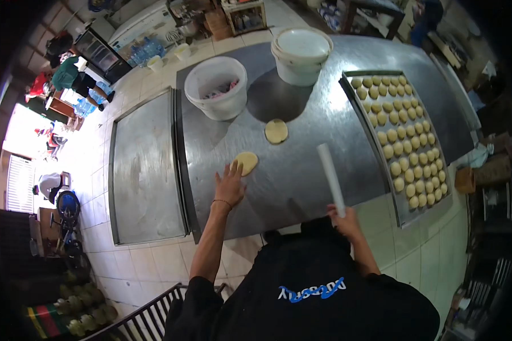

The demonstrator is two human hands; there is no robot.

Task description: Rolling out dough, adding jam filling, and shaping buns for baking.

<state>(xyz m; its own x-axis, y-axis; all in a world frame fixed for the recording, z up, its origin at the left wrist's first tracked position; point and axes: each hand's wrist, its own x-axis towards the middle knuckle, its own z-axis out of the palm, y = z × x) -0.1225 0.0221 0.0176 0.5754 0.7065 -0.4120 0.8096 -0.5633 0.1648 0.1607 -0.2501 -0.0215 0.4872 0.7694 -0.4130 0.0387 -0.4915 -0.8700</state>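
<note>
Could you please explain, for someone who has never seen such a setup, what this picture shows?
Certainly. There is no robot here: these are a person's bare hands, seen from above by a wide fisheye camera worn on the head, so straight edges look bent.

The left hand has its fingers on a flat dough round; the right hand holds a white rolling pin.

On the metal table lies a second dough round. Beyond it stand an open white bucket and a covered white bucket. At the right, a tray bears rows of dough balls; another tray sits by the table's left edge.
</note>
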